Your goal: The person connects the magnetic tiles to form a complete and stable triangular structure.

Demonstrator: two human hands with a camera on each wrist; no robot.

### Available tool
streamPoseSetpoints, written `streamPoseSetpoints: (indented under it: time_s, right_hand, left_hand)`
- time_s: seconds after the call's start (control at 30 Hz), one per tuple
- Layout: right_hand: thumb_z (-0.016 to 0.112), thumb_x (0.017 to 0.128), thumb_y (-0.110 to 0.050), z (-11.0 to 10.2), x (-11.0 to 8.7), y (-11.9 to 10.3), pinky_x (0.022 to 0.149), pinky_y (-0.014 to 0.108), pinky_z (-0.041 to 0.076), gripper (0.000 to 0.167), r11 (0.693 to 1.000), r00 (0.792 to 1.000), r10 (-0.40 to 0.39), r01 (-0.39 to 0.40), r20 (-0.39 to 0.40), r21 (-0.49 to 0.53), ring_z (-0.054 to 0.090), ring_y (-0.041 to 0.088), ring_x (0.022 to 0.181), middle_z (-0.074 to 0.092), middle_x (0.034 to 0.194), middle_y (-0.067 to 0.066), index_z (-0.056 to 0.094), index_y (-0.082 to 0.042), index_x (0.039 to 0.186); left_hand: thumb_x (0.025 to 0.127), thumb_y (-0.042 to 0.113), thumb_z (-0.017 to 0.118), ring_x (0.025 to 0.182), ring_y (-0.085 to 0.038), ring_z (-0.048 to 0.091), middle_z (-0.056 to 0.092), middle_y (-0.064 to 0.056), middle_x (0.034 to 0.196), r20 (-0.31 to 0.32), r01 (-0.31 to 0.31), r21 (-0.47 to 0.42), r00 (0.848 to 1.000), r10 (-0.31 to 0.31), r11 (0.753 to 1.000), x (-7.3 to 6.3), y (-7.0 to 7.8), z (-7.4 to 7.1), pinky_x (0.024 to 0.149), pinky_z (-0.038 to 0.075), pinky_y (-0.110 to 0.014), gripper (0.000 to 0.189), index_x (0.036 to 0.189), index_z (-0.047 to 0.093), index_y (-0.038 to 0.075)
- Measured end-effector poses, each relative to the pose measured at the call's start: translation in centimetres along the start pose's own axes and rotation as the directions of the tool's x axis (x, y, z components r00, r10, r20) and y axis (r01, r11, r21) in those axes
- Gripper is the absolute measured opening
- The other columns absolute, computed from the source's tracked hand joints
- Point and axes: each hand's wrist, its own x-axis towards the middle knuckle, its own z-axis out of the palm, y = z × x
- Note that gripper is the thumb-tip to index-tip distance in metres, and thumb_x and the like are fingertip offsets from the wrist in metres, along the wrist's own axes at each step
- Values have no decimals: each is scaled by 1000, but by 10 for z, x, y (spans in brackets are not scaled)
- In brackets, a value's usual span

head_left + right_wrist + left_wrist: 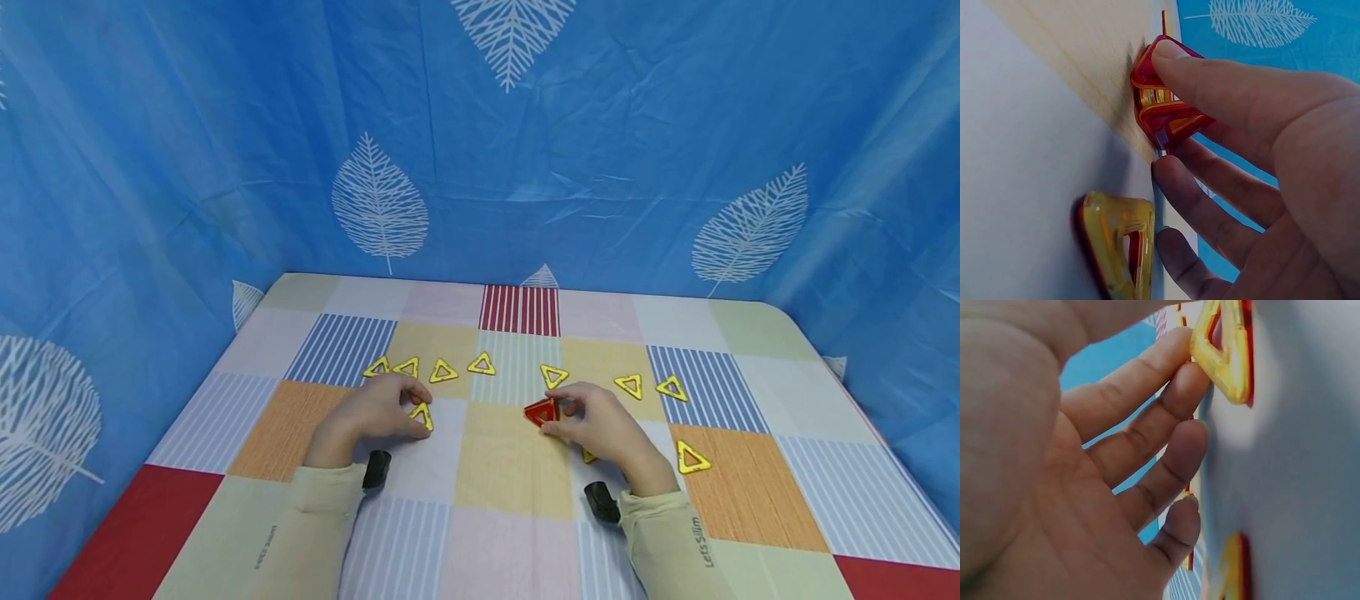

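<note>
My left hand (371, 417) pinches a yellow triangular tile (423, 417) lying on the cloth, with thumb and index finger at its edges. In the left wrist view this tile (1229, 359) shows a yellow face and a red underside; the other fingers are loosely bent. My right hand (603, 425) grips red triangular tiles (540, 412) joined at an angle, low over the table. The right wrist view shows the thumb pressed on these red tiles (1163, 112), with yellow visible inside. Beneath the right hand lies another yellow tile (1116, 237), mostly covered in the head view.
Several yellow triangular tiles (443, 372) lie in a loose row beyond the hands. One more tile (692, 457) lies right of the right wrist. A patchwork cloth (517, 542) covers the table, and a blue leaf-patterned curtain (525, 167) hangs around its back and sides.
</note>
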Motion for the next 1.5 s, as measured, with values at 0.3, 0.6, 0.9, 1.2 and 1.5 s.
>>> streamPoseSetpoints:
  time_s: [0.3,0.6,0.9,1.2,1.5]
  right_hand:
    - [86,82,-22,0,0,0,71,34,50,49,1000,1000,4,-4,2,2,57,22,91,66,106,6,70,-10,127]
    - [86,82,-23,0,0,0,74,35,50,50,1000,1000,1,-1,1,-20,57,21,90,66,104,5,70,-10,127]
    - [87,81,-26,-1,1,0,75,37,51,52,1000,1000,14,-14,8,-9,59,21,92,67,106,5,70,-11,128]
    - [88,80,-27,-16,-7,4,73,37,52,52,998,1000,4,-5,20,69,62,22,97,68,115,6,70,-11,126]
    - [94,70,-23,-46,-21,28,77,36,52,49,996,998,42,-46,52,80,62,23,94,69,105,5,76,-7,113]
  left_hand:
    - [71,24,93,80,-16,51,61,3,87,8,-100,2,995,100,995,5,15,15,70,45,-34,35,98,73,14]
    - [77,28,89,81,-15,54,63,4,89,49,-262,-16,964,263,965,10,41,45,73,48,-32,32,98,73,9]
    - [82,28,85,84,-16,52,60,0,97,75,-315,40,947,312,948,9,52,56,78,47,-35,38,109,71,5]
    - [79,11,87,86,-19,50,57,-3,96,143,-294,-85,942,304,952,8,42,47,77,45,-34,46,120,68,1]
    - [83,7,84,88,-18,52,58,-1,100,149,-282,-101,944,295,954,9,38,46,80,47,-35,42,122,69,4]
